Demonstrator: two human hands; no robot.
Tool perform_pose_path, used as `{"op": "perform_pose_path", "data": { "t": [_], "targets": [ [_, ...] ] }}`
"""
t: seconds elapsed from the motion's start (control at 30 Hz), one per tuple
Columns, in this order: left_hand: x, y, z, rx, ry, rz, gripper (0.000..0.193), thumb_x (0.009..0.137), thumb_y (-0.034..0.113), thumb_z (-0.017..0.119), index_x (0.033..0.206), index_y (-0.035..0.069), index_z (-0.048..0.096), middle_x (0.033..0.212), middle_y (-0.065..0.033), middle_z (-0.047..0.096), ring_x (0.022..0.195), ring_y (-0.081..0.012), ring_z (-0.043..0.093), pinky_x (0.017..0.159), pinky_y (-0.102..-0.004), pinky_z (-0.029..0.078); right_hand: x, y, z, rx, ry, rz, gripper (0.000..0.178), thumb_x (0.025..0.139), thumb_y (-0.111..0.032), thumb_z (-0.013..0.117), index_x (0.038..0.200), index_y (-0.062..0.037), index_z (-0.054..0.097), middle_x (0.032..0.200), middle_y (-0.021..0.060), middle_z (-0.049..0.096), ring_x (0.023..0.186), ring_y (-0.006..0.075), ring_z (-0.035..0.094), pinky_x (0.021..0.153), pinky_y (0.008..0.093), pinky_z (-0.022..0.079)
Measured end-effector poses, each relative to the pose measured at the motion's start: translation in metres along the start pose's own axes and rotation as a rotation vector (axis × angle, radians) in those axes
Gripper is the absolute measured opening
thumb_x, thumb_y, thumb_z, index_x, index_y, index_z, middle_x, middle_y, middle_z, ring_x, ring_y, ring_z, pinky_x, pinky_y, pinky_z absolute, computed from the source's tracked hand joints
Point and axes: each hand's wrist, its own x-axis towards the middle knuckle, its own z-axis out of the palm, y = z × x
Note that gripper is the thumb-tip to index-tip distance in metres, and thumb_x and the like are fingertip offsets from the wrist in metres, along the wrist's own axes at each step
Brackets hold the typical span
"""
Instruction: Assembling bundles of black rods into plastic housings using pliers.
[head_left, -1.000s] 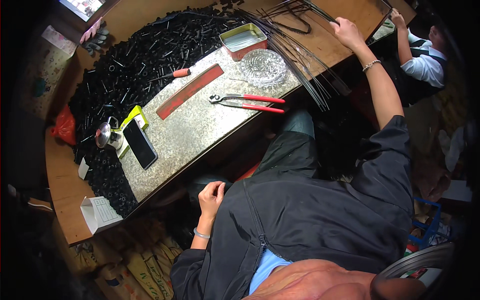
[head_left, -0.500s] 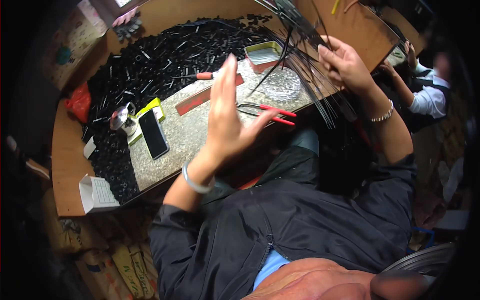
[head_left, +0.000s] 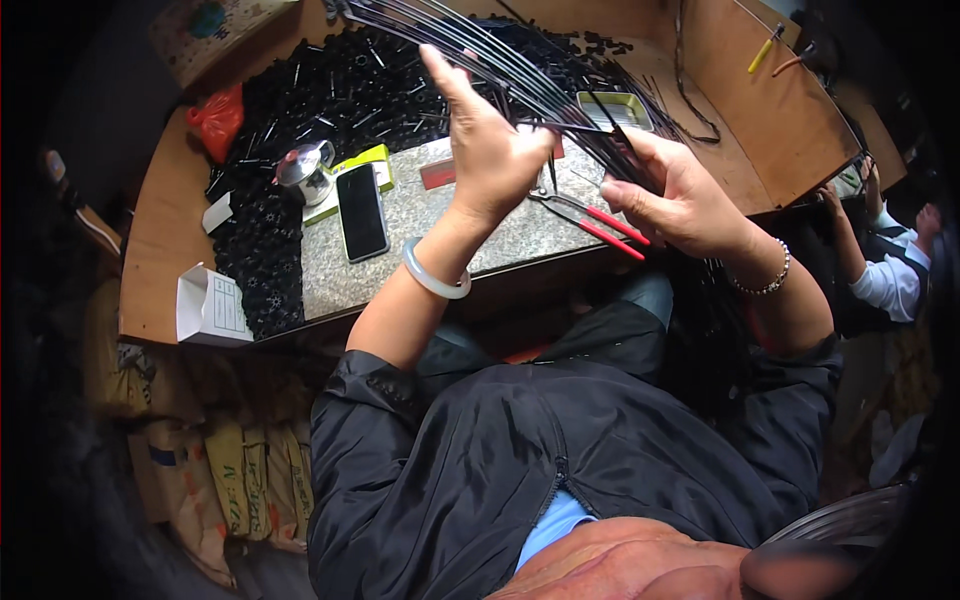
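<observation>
The right hand (head_left: 680, 190) grips a loose bundle of long, thin black rods (head_left: 525, 85) above the speckled grey stone worktop (head_left: 325, 270), the long axis running diagonally forward and leftward past the left hand (head_left: 490, 155), its thumb and fingers spread.

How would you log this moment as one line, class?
right hand: gripping rods | left hand: open, at rods | pliers: on slab | phone: on slab, left of pliers
</observation>
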Motion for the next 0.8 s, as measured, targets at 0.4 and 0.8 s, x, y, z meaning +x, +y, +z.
{"op": "perform_pose_path", "data": {
  "t": [0.4, 0.8],
  "targets": [
    [0.013, -0.004, -0.034, -0.176, 0.064, 0.075, 0.028, 0.082, -0.006, 0.05, 0.11, -0.008, 0.053, 0.092, -0.0163, 0.064, 0.082, -0.0197, 0.064, 0.074, -0.0299, 0.053, -0.023, -0.015, 0.011, 0.224, -0.049, 0.398, 0.042, 0.087, -0.01, 0.056, 0.124, 0.0009, 0.038, 0.081, 0.0003, 0.054, 0.054, 0.0011, 0.044, 0.044, 0.0156, 0.034],
    [0.009, -0.003, -0.048, -0.623, 0.007, -0.147, 0.037, 0.076, -0.015, 0.033, 0.109, -0.003, 0.044, 0.079, -0.0127, 0.062, 0.075, -0.0227, 0.064, 0.076, -0.0319, 0.053, -0.059, 0.008, 0.002, 0.287, -0.07, 0.504, 0.022, 0.093, -0.018, 0.048, 0.106, -0.0013, 0.051, 0.061, -0.0076, 0.041, 0.049, -0.0002, 0.034, 0.043, 0.0161, 0.027]
  ]
}}
